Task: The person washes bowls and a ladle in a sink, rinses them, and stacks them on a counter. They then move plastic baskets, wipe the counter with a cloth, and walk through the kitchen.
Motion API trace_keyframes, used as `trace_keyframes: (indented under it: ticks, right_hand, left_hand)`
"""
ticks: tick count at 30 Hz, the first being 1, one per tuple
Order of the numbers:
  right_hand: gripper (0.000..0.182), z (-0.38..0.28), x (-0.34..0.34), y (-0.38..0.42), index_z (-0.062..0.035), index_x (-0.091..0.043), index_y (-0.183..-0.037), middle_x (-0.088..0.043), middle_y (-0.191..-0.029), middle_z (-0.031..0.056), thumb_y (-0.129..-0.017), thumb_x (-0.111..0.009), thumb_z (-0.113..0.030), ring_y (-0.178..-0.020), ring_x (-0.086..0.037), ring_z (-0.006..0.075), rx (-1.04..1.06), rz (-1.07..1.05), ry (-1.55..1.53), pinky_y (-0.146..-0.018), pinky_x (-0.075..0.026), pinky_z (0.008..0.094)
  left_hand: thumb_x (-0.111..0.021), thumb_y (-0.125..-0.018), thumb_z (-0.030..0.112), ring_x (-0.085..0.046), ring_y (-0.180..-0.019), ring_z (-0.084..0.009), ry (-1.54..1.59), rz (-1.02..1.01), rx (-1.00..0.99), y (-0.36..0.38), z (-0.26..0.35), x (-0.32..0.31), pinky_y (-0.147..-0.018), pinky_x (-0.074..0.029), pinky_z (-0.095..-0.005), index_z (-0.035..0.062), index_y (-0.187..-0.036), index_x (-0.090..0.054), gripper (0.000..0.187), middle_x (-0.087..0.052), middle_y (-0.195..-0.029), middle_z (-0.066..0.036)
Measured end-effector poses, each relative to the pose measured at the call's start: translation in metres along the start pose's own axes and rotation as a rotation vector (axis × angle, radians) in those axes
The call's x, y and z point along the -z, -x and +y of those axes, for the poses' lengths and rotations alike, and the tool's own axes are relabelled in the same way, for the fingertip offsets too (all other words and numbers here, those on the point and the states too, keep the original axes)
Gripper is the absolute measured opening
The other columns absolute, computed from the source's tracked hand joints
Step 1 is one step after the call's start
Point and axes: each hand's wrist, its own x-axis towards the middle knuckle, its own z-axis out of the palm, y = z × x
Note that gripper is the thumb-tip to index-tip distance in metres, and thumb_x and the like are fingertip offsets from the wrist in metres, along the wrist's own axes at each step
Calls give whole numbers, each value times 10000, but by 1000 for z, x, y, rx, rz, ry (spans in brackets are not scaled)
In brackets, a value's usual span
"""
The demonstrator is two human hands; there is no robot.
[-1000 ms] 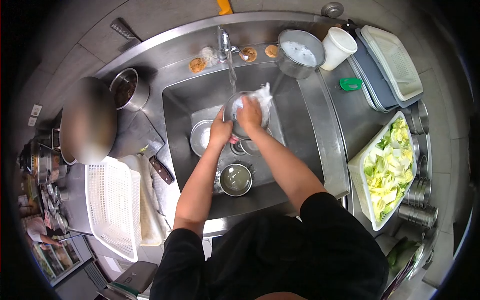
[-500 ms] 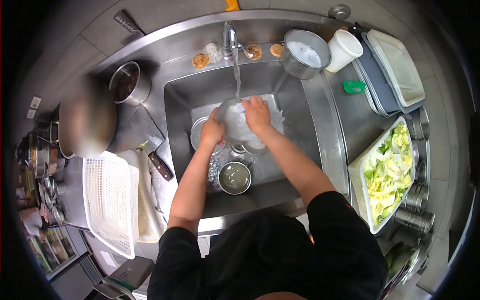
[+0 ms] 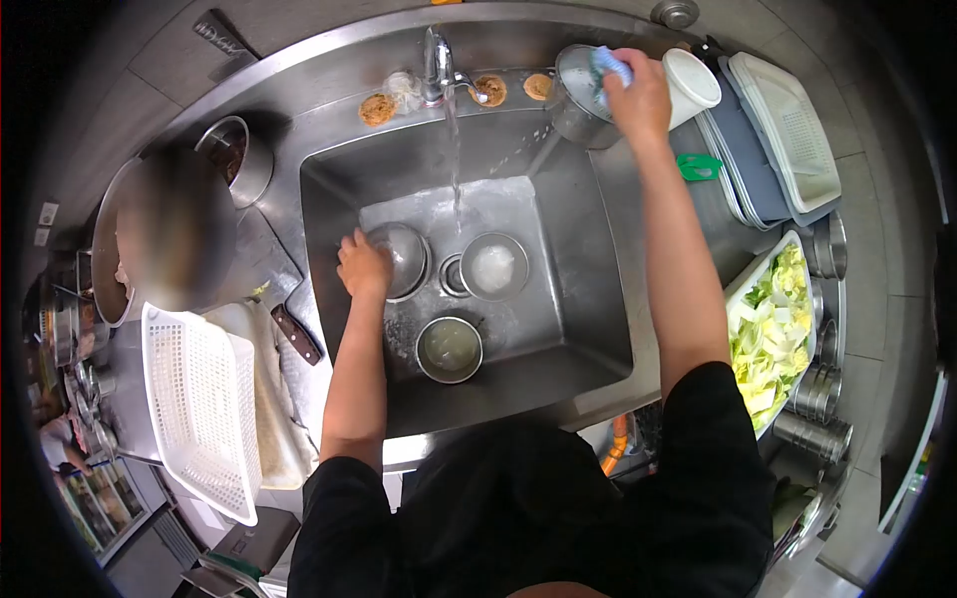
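Observation:
My left hand (image 3: pixel 365 264) is at the left side of the sink (image 3: pixel 588 299), its fingers on the rim of a metal bowl (image 3: pixel 401 261). My right hand (image 3: pixel 638 100) grips a blue and white cloth (image 3: pixel 610 70) over the metal pot (image 3: pixel 573 110) at the sink's back right corner. Another metal bowl (image 3: pixel 493 267) with whitish suds sits by the drain (image 3: pixel 453 276). Nearer to me stands a small bowl (image 3: pixel 450 349) of cloudy liquid. Water runs from the faucet (image 3: pixel 437 65) into the sink.
A knife (image 3: pixel 296 334) and white basket (image 3: pixel 199 409) lie left. At right are a white tub (image 3: pixel 690 85), green object (image 3: pixel 698 167), stacked trays (image 3: pixel 788 130) and cut lettuce (image 3: pixel 773 339). A metal pot (image 3: pixel 249 164) stands back left.
My right hand has moved up and right to the pot with the cloth. The bowl I held between both hands is down in the sink, and my left hand has shifted left.

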Motion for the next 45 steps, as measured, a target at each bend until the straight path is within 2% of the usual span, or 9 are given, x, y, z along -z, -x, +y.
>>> trace_keyframes:
  ticks: [2,8,12,19,20,23,26,35,45]
  right_hand:
    - [246,28,-5,-12,-155,-654,-997,-618,-966,130,-756,-675,-203,-947,-595,334,-120,-47,100,-809,-487,432]
    - [271,66,-42,0,-199,-668,-1054,-622,-1020,136,-793,-636,-263,-1000,-596,334,-127,-276,269,-842,-494,435]
    - [269,63,-52,14,-202,-667,-1070,-624,-1042,135,-823,-596,-281,-1018,-593,338,-198,-331,227,-856,-490,444]
    - [265,60,-52,16,-200,-664,-1070,-627,-1070,120,-833,-583,-285,-1045,-583,331,-266,-326,245,-864,-488,439]
    - [265,63,-53,16,-200,-664,-1070,-627,-1070,120,-833,-583,-285,-1045,-583,331,-271,-330,248,-864,-488,439]
    - [266,64,-55,18,-201,-664,-1072,-625,-1072,111,-832,-587,-288,-1055,-580,319,-242,-321,249,-863,-488,431]
    - [267,58,-54,15,-197,-662,-1073,-626,-1067,107,-826,-601,-282,-1043,-583,313,-279,-341,264,-863,-487,429]
    - [306,44,-39,17,-47,-648,-1066,-627,-1025,126,-798,-660,-193,-954,-603,268,-207,183,-351,-864,-466,361]
    - [305,-119,-94,162,-144,-650,-1076,-595,-1084,106,-771,-645,-144,-1022,-557,324,-102,-314,-378,-903,-456,416]
  left_hand:
    - [-630,-859,267,-536,-1163,-344,203,141,-207,-3,16,-15,-943,-457,-433,74,-1303,-516,497,-532,-1299,-182]
    - [-545,-933,308,-661,-815,-202,1428,-542,-40,-62,118,-15,-635,-538,-353,55,-1048,-617,286,-658,-929,-74]
    - [-521,-938,343,-651,-707,-191,1460,-755,35,-96,163,-4,-598,-532,-356,63,-934,-631,301,-650,-843,-92]
    - [-503,-918,468,-668,-885,-355,163,-550,-657,-17,137,-150,-757,-521,-484,89,-925,-710,432,-688,-995,-153]
    - [-479,-927,404,-611,-1087,-323,-171,-786,-806,12,135,-150,-956,-443,-486,130,-1041,-701,371,-658,-1152,-120]
    - [-460,-933,320,-525,-1225,-281,-284,-345,-1090,75,77,-216,-1126,-234,-511,174,-1142,-662,325,-602,-1267,-85]
    - [-452,-925,262,-421,-1326,-212,-394,-461,-820,76,75,-219,-1165,-41,-541,212,-1218,-614,339,-533,-1362,-54]
    - [-526,-915,386,-676,-825,-324,403,-431,-456,-52,119,-153,-783,-494,-464,115,-966,-701,327,-689,-832,-164]
    - [-531,-961,297,-573,-699,-176,1380,-525,118,-79,123,-26,-646,-451,-339,-1,-991,-651,322,-658,-848,-96]
